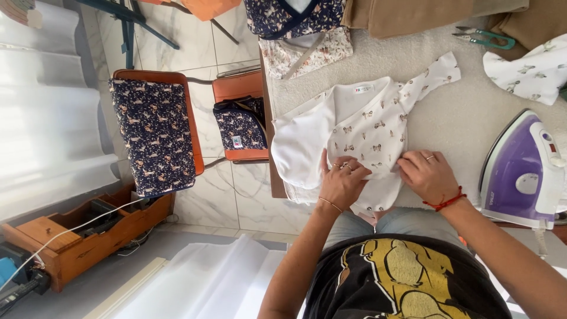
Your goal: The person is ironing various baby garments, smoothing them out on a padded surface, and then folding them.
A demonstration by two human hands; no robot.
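A small white baby garment [360, 133] with a scattered print lies flat on the padded bench [449, 118], close to its near edge, sleeves out and its hem overhanging toward the person. The left hand [342, 183] rests palm-down on the lower front panel, its fingers [345, 168] pressed together and flat, apparently to pin the cloth in place. The right hand [428, 174] sits just beside it on the garment's right side, fingers curled and pinching a fold of fabric at the side seam, which would keep the panel taut. A purple and white iron [522, 171] stands on its heel at the bench's right edge, clear of the cloth. Green-handled snips [487, 38] lie near the far right corner, beside another printed white piece [534, 71]. Folded navy printed garments [155, 133] rest on orange chairs [236, 88] off the left edge.
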